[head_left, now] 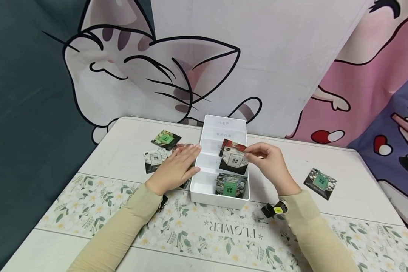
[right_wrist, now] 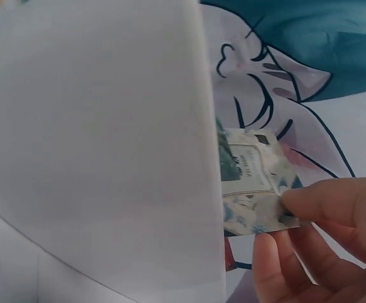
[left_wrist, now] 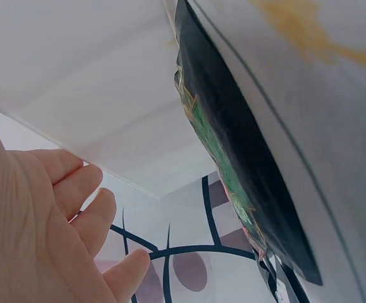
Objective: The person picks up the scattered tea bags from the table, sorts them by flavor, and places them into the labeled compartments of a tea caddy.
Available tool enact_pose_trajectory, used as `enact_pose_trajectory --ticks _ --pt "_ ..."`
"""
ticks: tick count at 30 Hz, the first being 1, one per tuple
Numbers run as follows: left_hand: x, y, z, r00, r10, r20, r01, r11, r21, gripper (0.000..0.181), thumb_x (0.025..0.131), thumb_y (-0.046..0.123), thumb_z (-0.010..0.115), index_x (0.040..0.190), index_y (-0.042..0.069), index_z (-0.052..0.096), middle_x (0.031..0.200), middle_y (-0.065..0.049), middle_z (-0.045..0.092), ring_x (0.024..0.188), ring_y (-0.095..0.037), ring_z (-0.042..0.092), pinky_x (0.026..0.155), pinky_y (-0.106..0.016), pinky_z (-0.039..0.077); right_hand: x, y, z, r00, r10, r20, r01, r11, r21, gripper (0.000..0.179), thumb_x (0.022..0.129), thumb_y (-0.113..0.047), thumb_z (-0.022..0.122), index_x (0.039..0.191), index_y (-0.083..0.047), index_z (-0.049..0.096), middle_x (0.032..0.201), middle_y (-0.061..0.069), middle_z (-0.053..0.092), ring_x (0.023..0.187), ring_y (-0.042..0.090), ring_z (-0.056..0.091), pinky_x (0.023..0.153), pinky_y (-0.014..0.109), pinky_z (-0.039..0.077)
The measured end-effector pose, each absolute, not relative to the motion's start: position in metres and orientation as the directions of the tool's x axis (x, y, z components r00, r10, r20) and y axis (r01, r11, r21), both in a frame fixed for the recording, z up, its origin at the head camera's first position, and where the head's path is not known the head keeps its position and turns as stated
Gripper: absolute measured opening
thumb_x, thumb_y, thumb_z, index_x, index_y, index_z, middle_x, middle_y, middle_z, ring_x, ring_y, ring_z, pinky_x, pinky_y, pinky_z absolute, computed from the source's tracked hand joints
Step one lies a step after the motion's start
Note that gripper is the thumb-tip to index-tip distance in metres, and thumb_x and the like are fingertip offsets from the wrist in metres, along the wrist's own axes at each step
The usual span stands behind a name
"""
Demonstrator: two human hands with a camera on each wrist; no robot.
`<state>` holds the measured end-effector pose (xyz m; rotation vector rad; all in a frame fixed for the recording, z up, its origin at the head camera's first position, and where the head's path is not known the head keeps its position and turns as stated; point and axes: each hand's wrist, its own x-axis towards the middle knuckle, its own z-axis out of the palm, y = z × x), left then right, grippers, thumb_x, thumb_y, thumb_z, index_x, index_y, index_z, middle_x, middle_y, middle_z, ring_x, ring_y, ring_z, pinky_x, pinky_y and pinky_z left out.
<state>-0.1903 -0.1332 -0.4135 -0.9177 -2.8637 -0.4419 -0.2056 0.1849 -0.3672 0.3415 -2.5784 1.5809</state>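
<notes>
A white box with several compartments stands at the middle of the table. My right hand pinches a small flat packet with a white floral front by its right edge, over the right side of the box. Behind that packet shows a red one. Green-labelled packets stand in the front right compartment. My left hand lies with fingers extended along the box's left wall. In the left wrist view its fingertips are right at the box edge. The right wrist view shows the pinched packet partly behind the box wall.
Left of the box lie a green packet, a white packet and a red packet, partly covered by my left hand. Another green-labelled packet lies far right. A cat-print cloth hangs behind the table.
</notes>
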Motion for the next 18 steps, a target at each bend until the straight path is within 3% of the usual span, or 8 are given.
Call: enact_pose_trajectory --ticks 4,10,18 --pt "-0.19 -0.133 -0.413 -0.817 0.548 0.181 0.577 0.778 0.248 0.088 0.099 0.069 0.003 0.163 0.011 0.021 0.168 -0.006 0.021 0.154 -0.028 0.022 0.127 -0.05 0.008 -0.207 0.181 -0.368 -0.958 -0.178 0.226 -0.287 0.514 -0.809 0.008 0.091 -0.002 0.073 0.099 -0.004 0.076 0.096 0.011 0.075 0.082 0.013 0.068 0.069 0.021 0.055" --pt "-0.19 -0.133 -0.412 -0.817 0.55 0.175 0.577 0.776 0.253 0.078 0.105 0.064 0.015 0.163 0.011 0.02 0.168 -0.005 0.02 0.155 -0.024 0.017 0.126 -0.05 0.008 -0.206 0.173 -0.371 -0.943 -0.203 0.266 -0.334 0.556 -0.761 0.008 0.09 0.001 0.074 0.095 -0.004 0.076 0.094 0.01 0.075 0.084 0.023 0.071 0.072 0.024 0.058" --pt "-0.19 -0.133 -0.413 -0.814 0.553 0.178 0.581 0.776 0.247 0.074 0.107 0.059 0.021 0.163 0.01 0.02 0.168 -0.006 0.02 0.154 -0.028 0.021 0.126 -0.05 0.008 -0.205 0.173 -0.374 -0.937 -0.194 0.289 -0.346 0.599 -0.722 0.006 0.089 0.001 0.075 0.093 -0.004 0.075 0.09 0.009 0.076 0.083 0.023 0.072 0.078 0.033 0.06"
